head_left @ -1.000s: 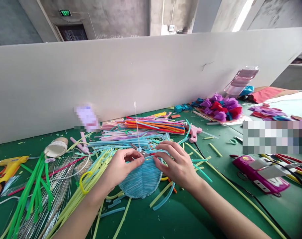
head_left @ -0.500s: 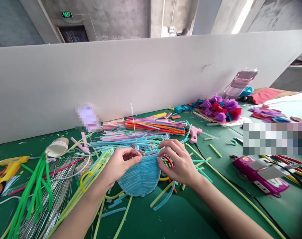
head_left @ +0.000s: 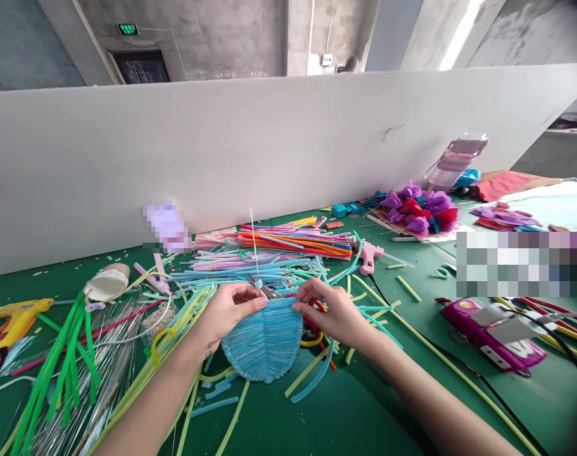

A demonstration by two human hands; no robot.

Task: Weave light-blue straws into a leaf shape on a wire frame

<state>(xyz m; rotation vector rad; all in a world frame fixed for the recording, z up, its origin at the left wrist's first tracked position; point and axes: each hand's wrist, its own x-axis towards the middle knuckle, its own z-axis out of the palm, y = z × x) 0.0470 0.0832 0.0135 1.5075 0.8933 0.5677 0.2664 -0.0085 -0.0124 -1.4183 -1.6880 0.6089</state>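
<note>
From the head camera, we see our two hands meeting over a blue chenille-stem leaf (head_left: 264,354), which sits just above or on the green table (head_left: 364,424); we cannot tell whether its lower tip touches. Our left hand (head_left: 228,310) has thumb and forefinger closed on the leaf's upper left edge, near the foot of a thin wire stem (head_left: 254,250) that stands almost upright. Our right hand (head_left: 333,310) pinches with thumb and forefinger at the upper right edge, its other fingers curled loosely; whether it grips the rim or a loose strand end is too small for us to tell.

Behind the top edge lies a metal tool (head_left: 270,291), partly hidden by our fingers. Blue chenille stems (head_left: 216,276) spread beyond it, yellow-green stems (head_left: 188,320) run beside our left forearm, and a pink glue gun (head_left: 370,255) rests beyond our right hand.

We judge the leaf to be very light, fuzzy and unlikely to slip, bendable yet able to keep its shape. Its rows could crush or spread under a hard squeeze, so we would hold it by the top edge at the stem's foot, leaving the ribbed face free.
</note>
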